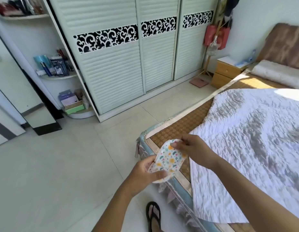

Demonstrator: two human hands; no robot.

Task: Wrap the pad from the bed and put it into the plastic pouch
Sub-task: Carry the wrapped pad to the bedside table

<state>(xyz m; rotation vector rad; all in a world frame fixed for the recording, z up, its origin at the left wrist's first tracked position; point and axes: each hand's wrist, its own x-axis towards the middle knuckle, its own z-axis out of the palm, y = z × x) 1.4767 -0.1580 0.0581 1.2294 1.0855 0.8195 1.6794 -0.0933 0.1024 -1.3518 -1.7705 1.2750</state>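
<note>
A white cloth pad [168,159] with an orange and green flower print is held in the air over the near corner of the bed [175,129]. My left hand [143,173] grips its lower end between thumb and fingers. My right hand [194,148] pinches its upper end with the thumb on top. The pad lies stretched between the two hands, slightly curled along its edges. No plastic pouch shows anywhere in view.
A white crinkled blanket [254,148] covers the bed over a woven mat. Pale tiled floor [70,164] spreads to the left. A wardrobe with sliding doors [137,64] stands behind, a wooden nightstand [227,72] by the headboard, and my sandalled foot [153,215] below.
</note>
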